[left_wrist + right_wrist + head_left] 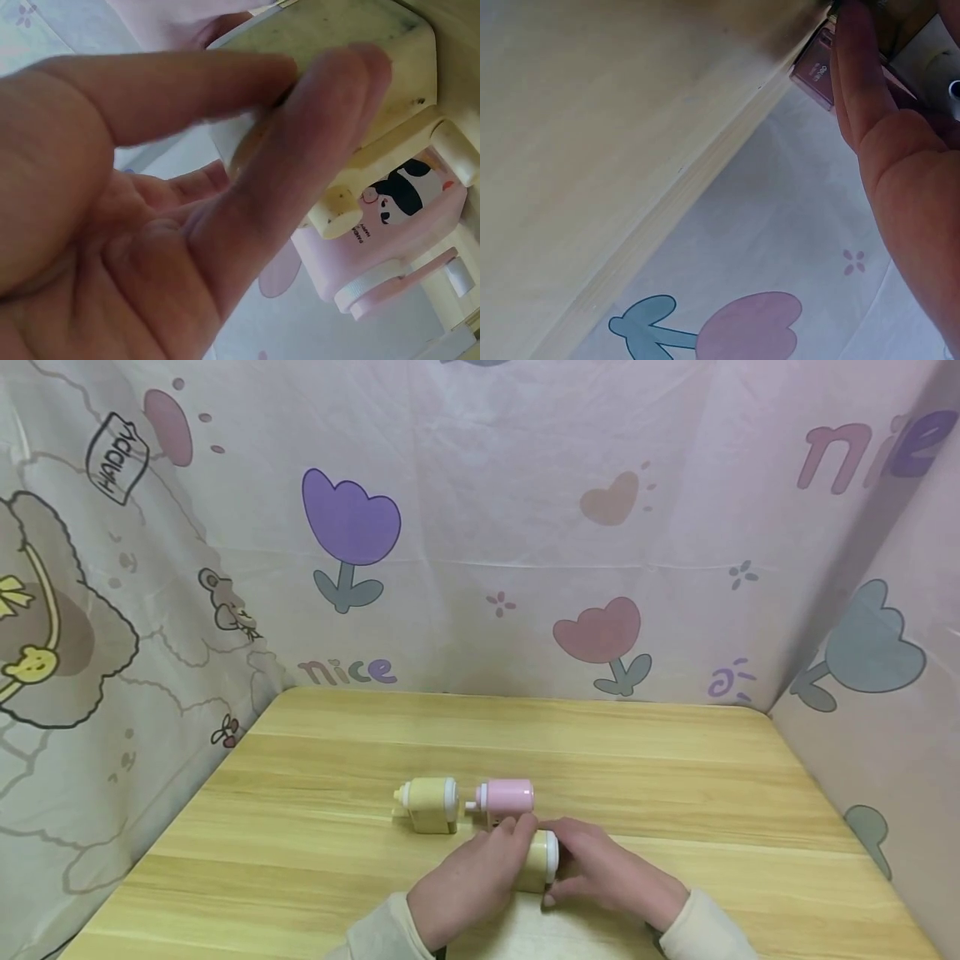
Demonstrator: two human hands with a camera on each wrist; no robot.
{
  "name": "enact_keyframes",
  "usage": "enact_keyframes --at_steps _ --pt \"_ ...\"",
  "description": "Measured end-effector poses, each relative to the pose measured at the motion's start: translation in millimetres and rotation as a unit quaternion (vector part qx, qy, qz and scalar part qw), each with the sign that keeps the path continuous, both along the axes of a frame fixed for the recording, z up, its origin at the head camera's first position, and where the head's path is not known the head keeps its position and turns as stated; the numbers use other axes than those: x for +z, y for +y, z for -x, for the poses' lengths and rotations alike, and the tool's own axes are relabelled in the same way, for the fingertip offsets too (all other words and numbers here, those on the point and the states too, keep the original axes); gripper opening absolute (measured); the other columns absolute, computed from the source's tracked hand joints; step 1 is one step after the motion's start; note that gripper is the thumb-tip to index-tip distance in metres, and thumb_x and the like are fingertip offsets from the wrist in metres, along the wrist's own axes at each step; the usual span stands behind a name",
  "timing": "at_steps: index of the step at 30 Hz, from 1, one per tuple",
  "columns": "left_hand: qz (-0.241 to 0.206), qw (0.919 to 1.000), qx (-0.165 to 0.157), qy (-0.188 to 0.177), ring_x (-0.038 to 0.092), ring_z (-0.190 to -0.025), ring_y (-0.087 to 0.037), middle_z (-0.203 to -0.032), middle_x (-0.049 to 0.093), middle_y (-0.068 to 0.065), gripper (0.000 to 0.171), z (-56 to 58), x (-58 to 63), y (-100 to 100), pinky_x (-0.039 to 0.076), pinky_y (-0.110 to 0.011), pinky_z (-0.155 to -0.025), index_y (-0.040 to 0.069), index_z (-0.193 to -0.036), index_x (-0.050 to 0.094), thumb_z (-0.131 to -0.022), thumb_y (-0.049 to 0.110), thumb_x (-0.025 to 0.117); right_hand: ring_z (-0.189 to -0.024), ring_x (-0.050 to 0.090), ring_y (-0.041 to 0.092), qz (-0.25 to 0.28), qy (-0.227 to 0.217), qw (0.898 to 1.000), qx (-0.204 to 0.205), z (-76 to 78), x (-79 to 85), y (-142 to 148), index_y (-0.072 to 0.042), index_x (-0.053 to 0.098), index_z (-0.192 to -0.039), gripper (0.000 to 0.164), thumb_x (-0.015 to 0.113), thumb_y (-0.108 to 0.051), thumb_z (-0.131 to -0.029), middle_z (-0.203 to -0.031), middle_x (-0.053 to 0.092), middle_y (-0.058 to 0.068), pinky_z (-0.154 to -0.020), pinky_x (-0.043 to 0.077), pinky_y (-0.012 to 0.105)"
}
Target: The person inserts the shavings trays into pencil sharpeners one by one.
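A yellow crank pencil sharpener [533, 865] stands on the table near its front, between both hands. My left hand [474, 878] grips its left side, hiding that end in the head view. At the white-rimmed right end, my right hand [613, 870] holds it with the thumb in front and fingers behind. Close up in the left wrist view, the yellow sharpener [382, 52] shows its crank arm and knob beside my bent fingers. Just behind stands a pink pencil sharpener [512, 795], with a panda picture visible in the left wrist view.
A second yellow pencil sharpener [431, 806] stands to the left of the pink one, its crank facing left. The wood-grain table [300, 827] is bordered by printed cloth [480, 610] at the back and sides.
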State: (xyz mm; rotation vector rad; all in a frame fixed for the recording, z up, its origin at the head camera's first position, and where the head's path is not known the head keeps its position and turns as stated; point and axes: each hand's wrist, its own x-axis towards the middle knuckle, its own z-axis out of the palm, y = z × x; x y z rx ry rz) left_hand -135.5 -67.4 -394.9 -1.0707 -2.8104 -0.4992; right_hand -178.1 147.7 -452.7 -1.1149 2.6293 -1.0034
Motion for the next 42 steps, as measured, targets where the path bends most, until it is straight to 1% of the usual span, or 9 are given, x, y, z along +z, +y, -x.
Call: enact_keyframes --at_steps 4,9,12,17,23,27,32,35,42 --pt "-0.009 0.9999 -0.002 0.005 0.041 -0.061 -0.005 -0.083 0.044 0.002 0.041 2.0 -2.8 1.8 0.036 -0.017 -0.050 0.012 -0.105 0.041 -0.075 -0.010 0.057 -0.091 0.056 0.006 0.014 -0.003 1.000 -0.002 -5.7 0.5 10.6 -0.021 0.055 -0.125 0.064 0.082 -0.035 -0.068 -0.103 0.059 -0.014 -0.082 0.049 0.029" --pt "-0.030 0.9993 -0.019 0.003 0.046 -0.068 -0.004 -0.088 0.048 0.002 0.036 7.1 -8.1 10.3 0.041 -0.015 -0.057 0.011 -0.107 0.044 -0.079 -0.009 0.055 -0.090 0.055 0.007 0.014 0.010 0.999 -0.041 -16.2 2.1 36.6 -0.006 0.052 -0.129 0.073 0.080 -0.041 -0.071 -0.106 0.060 -0.006 -0.079 0.050 0.030" --pt "-0.033 0.9990 -0.029 -0.003 0.048 -0.070 -0.003 -0.093 0.052 0.001 0.037 11.1 -10.4 21.1 0.041 -0.014 -0.060 0.011 -0.110 0.045 -0.080 -0.009 0.054 -0.089 0.056 0.007 0.022 0.018 0.998 -0.060 -20.7 1.9 52.9 -0.001 0.051 -0.130 0.074 0.079 -0.041 -0.074 -0.106 0.060 -0.004 -0.079 0.051 0.029" --pt "-0.011 0.9988 -0.041 0.024 0.046 -0.064 -0.003 -0.088 0.051 0.001 0.039 21.0 -9.1 39.5 0.039 -0.013 -0.054 0.010 -0.112 0.043 -0.080 -0.010 0.054 -0.087 0.056 0.007 0.036 0.034 0.996 -0.080 -26.6 1.7 73.6 -0.002 0.051 -0.130 0.070 0.078 -0.037 -0.076 -0.104 0.059 -0.006 -0.076 0.051 0.027" --pt "-0.010 0.9979 -0.036 0.053 0.040 -0.054 -0.004 -0.083 0.041 0.000 0.033 38.3 -8.4 55.5 0.032 -0.012 -0.043 0.008 -0.107 0.038 -0.082 -0.012 0.046 -0.086 0.056 0.007 0.031 0.029 0.993 -0.113 -30.5 3.4 89.5 -0.001 0.053 -0.128 0.069 0.077 -0.040 -0.077 -0.104 0.059 -0.005 -0.074 0.051 0.026" --pt "-0.009 0.9984 -0.029 0.047 0.039 -0.051 -0.005 -0.082 0.041 -0.001 0.033 46.3 -8.9 63.5 0.032 -0.013 -0.042 0.007 -0.106 0.038 -0.081 -0.014 0.047 -0.085 0.055 0.006 0.033 0.040 0.992 -0.118 -31.2 1.6 94.1 -0.001 0.053 -0.128 0.067 0.077 -0.039 -0.077 -0.103 0.059 -0.006 -0.073 0.051 0.026" --pt "-0.003 0.9994 -0.027 0.020 0.042 -0.052 -0.006 -0.081 0.045 -0.001 0.032 53.3 -9.0 71.8 0.033 -0.012 -0.042 0.007 -0.104 0.040 -0.081 -0.012 0.052 -0.083 0.055 0.006 0.034 0.047 0.991 -0.118 -31.6 -0.1 97.0 -0.001 0.054 -0.126 0.065 0.076 -0.039 -0.078 -0.103 0.059 -0.006 -0.072 0.051 0.026" --pt "0.000 0.9997 -0.025 0.006 0.042 -0.053 -0.007 -0.081 0.045 -0.001 0.032 55.1 -9.2 75.6 0.034 -0.014 -0.042 0.007 -0.103 0.040 -0.081 -0.010 0.055 -0.083 0.055 0.005 0.029 0.041 0.991 -0.121 -31.9 0.2 98.2 -0.001 0.054 -0.126 0.065 0.076 -0.039 -0.078 -0.102 0.059 -0.006 -0.072 0.051 0.026" --pt "0.015 0.9999 -0.008 0.003 0.042 -0.053 -0.008 -0.080 0.044 0.000 0.034 55.7 -11.2 79.8 0.034 -0.015 -0.043 0.008 -0.106 0.041 -0.081 -0.008 0.058 -0.084 0.055 0.006 0.026 0.031 0.992 -0.118 -32.7 -0.4 98.4 -0.001 0.054 -0.126 0.065 0.074 -0.041 -0.079 -0.102 0.059 -0.005 -0.072 0.051 0.026"
